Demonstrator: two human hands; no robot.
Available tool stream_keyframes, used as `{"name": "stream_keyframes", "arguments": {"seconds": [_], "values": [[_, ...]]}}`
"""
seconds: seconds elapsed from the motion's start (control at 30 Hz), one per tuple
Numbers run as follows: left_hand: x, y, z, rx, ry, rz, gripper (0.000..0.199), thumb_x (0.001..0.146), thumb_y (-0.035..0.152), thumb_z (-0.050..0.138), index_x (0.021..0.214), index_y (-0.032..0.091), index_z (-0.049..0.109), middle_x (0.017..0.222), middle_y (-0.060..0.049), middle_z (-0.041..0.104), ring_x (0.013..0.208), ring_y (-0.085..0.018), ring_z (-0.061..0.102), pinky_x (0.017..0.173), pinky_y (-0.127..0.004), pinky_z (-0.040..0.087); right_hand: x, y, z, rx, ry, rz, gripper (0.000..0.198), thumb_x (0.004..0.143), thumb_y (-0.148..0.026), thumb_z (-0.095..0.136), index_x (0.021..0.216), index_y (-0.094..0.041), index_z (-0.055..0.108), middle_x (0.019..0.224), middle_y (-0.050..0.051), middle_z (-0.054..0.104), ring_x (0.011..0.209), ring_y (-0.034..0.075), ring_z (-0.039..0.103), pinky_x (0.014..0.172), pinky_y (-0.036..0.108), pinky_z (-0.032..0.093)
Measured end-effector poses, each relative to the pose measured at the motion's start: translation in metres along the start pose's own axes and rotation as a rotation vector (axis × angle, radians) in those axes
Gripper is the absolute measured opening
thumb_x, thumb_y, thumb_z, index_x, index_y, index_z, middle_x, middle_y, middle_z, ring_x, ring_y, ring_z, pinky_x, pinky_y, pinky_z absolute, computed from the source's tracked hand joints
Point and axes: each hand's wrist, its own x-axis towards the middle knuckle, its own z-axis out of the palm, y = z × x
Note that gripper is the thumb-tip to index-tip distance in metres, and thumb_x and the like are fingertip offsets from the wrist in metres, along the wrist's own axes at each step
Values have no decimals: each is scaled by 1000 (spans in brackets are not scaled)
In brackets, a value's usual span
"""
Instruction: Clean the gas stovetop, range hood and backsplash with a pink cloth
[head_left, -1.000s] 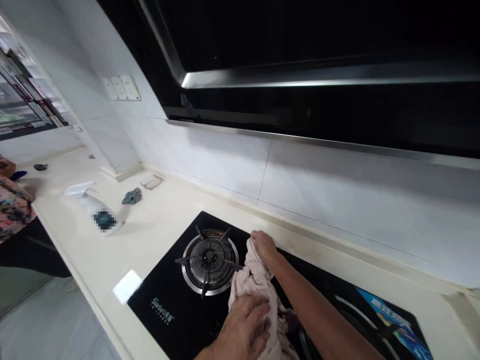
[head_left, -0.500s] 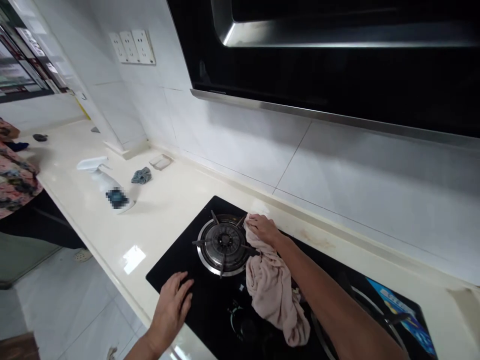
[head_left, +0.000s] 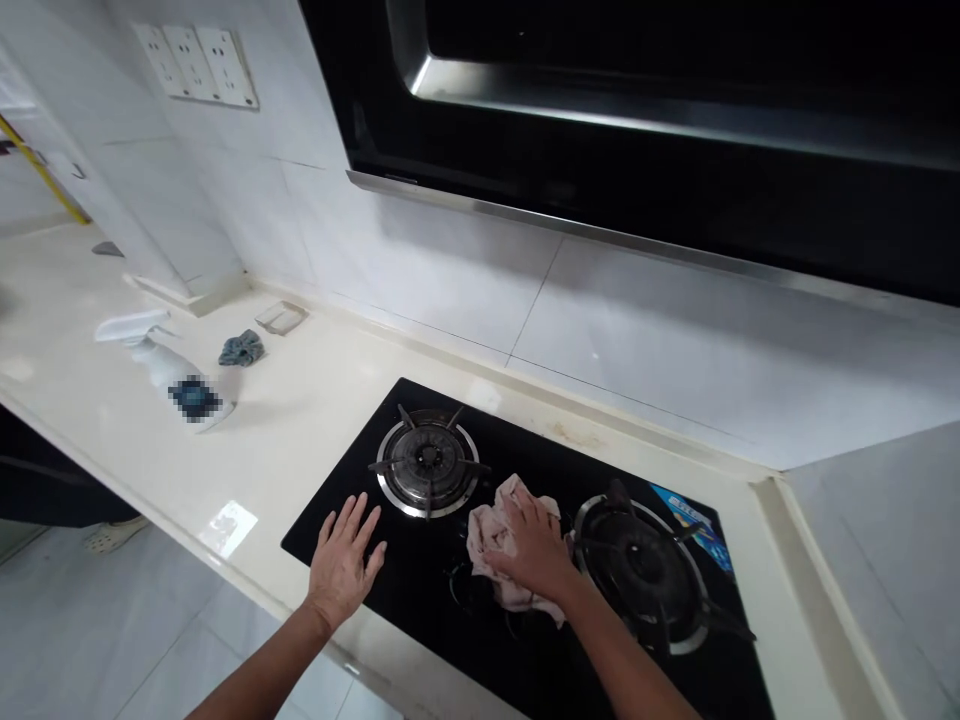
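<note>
My right hand [head_left: 534, 548] presses a bunched pink cloth [head_left: 495, 530] onto the black glass gas hob [head_left: 420, 610], between the two burners. Its fingers spread over the top of the cloth and grip it. Beside the hob's left front corner, my left hand [head_left: 346, 562] lies flat with fingers apart, holding nothing. The left burner [head_left: 427, 457] stands between and beyond my hands. Close to my right wrist is the right burner [head_left: 637, 560], with its dark pan supports. The cloth partly covers the control knobs.
A white spray bottle [head_left: 161, 365] lies on the cream counter [head_left: 315, 400], near a crumpled grey-blue cloth [head_left: 241, 348] and a small clear dish [head_left: 282, 318]. A black range hood [head_left: 600, 150] overhangs the hob. Another person's dark-clothed leg [head_left: 60, 480] shows at the left.
My right hand has drawn the cloth from behind the left burner toward the middle front of the hob. My left hand's fingers have spread out. The view has swung right.
</note>
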Motion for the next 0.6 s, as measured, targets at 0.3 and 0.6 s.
{"name": "stream_keyframes", "arguments": {"seconds": [0.3, 0.6], "values": [[2, -2, -1, -4, 39, -7, 44, 96, 37, 46, 135, 22, 58, 150, -10, 50, 141, -32, 43, 110, -53, 37, 53, -15, -32, 51, 161, 65, 54, 94, -38, 51, 145, -20, 47, 150, 14, 42, 132, 32, 40, 109, 47, 33], [8, 1, -2, -26, 16, -44, 44, 94, 36, 43, 131, 21, 62, 147, -10, 53, 140, -32, 44, 110, -52, 34, -32, 37, -9, 91, 137, -152, 52, 97, -42, 49, 148, -35, 44, 162, 8, 24, 139, 32, 31, 113, 47, 28]]}}
